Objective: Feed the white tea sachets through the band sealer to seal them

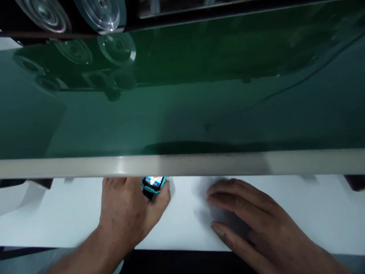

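Note:
A small smartwatch (154,182) with a teal frame, a lit colourful screen and a dark strap is held in my left hand (125,207), between thumb and fingers. Its upper part is hidden under the pale table edge, as are my left fingertips. To the right, my right hand (251,220) hovers over or rests on the white surface (182,220), fingers apart and thumb spread away from them, holding nothing. A gap of white surface separates it from the watch.
The green tabletop (176,114) with its pale front edge (199,164) overhangs the white surface. Round metallic parts (101,13) of a dark machine stand at the upper left. A thin cable-like line crosses the upper right.

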`<state>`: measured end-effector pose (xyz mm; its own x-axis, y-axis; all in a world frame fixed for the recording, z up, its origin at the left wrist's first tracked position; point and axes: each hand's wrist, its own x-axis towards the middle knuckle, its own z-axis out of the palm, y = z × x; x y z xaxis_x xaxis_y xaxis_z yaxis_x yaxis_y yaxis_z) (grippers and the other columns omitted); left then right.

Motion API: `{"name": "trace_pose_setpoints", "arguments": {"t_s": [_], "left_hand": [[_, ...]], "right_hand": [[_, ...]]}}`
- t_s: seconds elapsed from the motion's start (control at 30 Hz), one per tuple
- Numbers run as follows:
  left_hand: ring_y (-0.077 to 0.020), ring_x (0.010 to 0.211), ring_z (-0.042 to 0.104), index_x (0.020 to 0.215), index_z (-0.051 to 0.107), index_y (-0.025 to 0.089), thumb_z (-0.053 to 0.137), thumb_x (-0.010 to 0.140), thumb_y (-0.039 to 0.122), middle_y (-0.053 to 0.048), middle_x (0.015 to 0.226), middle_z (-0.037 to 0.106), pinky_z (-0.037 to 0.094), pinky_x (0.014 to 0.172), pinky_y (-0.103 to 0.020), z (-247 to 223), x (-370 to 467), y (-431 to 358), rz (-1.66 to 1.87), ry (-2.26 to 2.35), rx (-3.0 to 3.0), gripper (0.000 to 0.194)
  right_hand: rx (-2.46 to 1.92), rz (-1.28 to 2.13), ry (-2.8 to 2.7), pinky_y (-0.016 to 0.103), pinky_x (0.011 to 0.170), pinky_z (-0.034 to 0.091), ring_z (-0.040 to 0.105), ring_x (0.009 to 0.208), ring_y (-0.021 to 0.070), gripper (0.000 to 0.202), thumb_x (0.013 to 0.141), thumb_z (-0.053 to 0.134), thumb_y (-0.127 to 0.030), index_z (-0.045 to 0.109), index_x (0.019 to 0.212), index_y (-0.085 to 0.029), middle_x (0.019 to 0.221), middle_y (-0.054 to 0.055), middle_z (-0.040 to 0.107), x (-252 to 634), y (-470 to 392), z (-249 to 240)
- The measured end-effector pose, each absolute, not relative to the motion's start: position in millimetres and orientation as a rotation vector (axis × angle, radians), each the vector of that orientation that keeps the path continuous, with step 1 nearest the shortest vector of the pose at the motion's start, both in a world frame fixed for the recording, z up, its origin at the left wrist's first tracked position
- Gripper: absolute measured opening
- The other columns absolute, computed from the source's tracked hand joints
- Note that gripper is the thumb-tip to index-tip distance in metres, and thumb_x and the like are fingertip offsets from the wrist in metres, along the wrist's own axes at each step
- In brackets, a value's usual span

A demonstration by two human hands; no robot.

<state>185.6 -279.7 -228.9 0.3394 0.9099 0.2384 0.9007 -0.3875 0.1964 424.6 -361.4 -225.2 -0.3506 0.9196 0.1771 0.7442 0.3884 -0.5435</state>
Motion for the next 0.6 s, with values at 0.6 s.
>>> {"name": "trace_pose_setpoints", "arguments": {"t_s": [0.6], "left_hand": [[-0.0319, 0.060, 0.057, 0.084, 0.059, 0.016, 0.063, 0.077, 0.038, -0.009, 0.061, 0.059, 0.053, 0.072, -0.055, -226.6, 183.3, -278.6, 0.513, 1.628, 2.608, 0.023]], "right_hand": [[-1.423, 0.495, -2.191, 0.040, 0.086, 0.060, 0.063, 0.101, 0.0252, 0.027, 0.085, 0.059, -0.026, 0.056, 0.112, -0.022, 0.108, 0.010, 0.065, 423.5, -361.3, -224.5]]}}
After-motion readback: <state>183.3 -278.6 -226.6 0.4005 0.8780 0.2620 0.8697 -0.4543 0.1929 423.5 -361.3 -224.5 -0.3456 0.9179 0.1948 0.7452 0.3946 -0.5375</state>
